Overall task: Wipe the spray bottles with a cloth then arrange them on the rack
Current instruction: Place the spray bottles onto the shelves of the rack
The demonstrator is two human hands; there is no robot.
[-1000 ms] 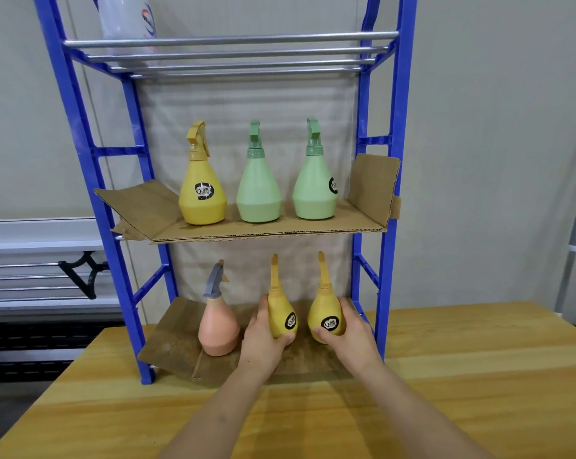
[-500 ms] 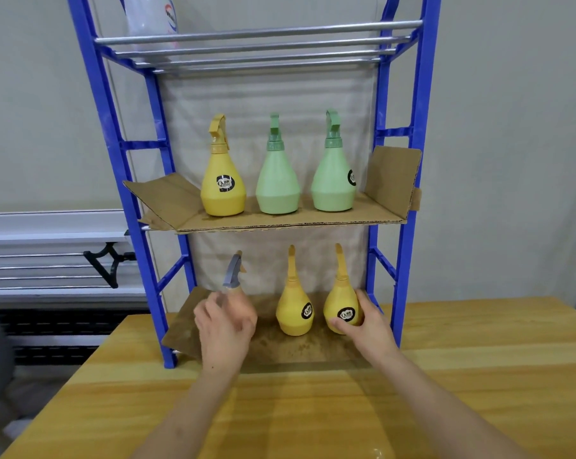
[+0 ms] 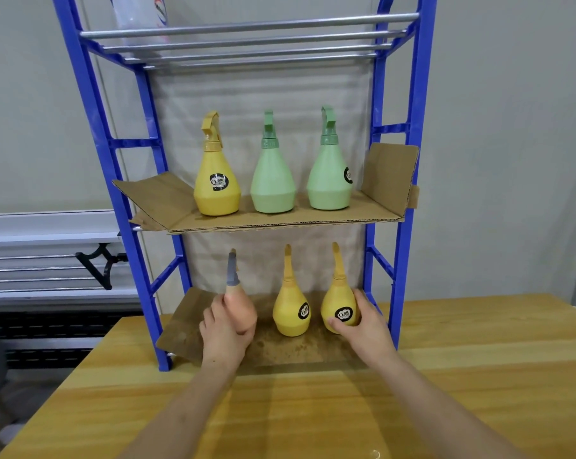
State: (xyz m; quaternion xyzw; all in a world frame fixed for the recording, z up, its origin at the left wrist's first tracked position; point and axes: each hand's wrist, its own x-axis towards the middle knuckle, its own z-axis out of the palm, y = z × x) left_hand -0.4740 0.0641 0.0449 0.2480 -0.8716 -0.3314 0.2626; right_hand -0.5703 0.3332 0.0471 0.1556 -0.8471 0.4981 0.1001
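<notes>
My left hand (image 3: 228, 321) grips the pink bottle (image 3: 243, 313) on the bottom shelf's cardboard (image 3: 293, 351); my right hand (image 3: 362, 321) wraps the right-hand yellow bottle (image 3: 339, 304). To line them up well, I judge I should slide each upright by its wide base, evenly spaced from the middle yellow bottle (image 3: 291, 309). The blue post (image 3: 401, 276) sits just beside my right hand, so room there is tight; the left has more cardboard free.

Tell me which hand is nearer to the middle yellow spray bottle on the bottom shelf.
Roughly equal; I cannot tell. The left hand grips the pink spray bottle left of the middle yellow spray bottle; the right hand grips the right yellow spray bottle on its other side.
</notes>
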